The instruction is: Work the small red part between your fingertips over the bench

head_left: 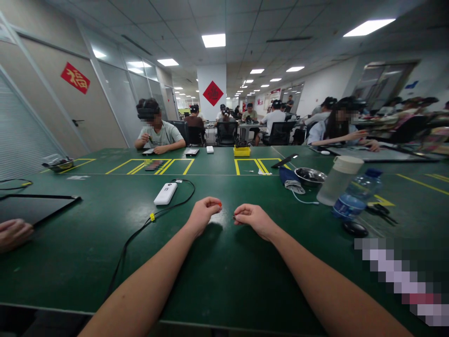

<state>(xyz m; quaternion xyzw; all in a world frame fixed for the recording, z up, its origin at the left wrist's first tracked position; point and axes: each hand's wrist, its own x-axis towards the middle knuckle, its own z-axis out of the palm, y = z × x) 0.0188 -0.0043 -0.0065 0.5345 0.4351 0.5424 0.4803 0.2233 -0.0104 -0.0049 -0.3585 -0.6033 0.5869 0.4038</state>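
Note:
Above the green table (pixel 224 262), my left hand (pixel 204 214) is closed in a pinch, with a small orange-red piece (pixel 220 204) showing at its fingertips. A short gap to the right, my right hand (pixel 253 218) also pinches, on a tiny dark piece (pixel 235 216) whose kind is too small to make out. The two hands face each other and do not touch. Nearest to my left hand are a white power bank (pixel 165 193) marked 15 and a black cable (pixel 140 228) with a yellow tag.
At right stand a frosted bottle (pixel 338 182), a water bottle (pixel 356 196), a metal bowl (pixel 310 176) and a black mouse (pixel 355 229). A co-worker's hand (pixel 16 234) rests by a black tray (pixel 38 208) at left. Across the table are a yellow box (pixel 242 151) and people seated.

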